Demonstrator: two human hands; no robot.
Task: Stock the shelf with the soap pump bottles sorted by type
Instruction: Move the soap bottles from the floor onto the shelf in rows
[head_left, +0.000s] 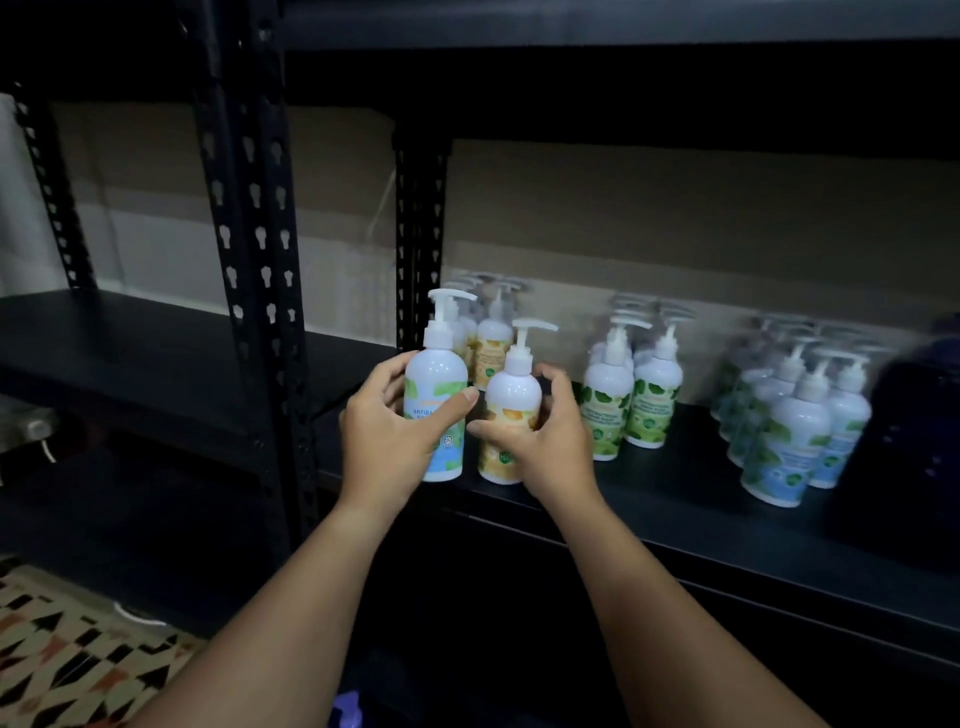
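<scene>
My left hand (387, 431) grips a white pump bottle with a blue and green label (435, 387), held upright at the shelf's front edge. My right hand (545, 441) wraps around a white pump bottle with a yellow label (511, 410) whose base sits at the front of the black shelf (675, 499). Behind them stands a row of yellow-label bottles (491, 338). A group of green-label bottles (631, 395) stands in the middle of the shelf. Several blue-label bottles (789, 415) stand to the right.
Black perforated uprights (254, 249) frame the shelving, with another black shelf (130, 353) to the left. A dark blue object (914, 415) sits at the shelf's right end. Cardboard backs the shelves. A patterned floor mat (67, 649) lies at the lower left.
</scene>
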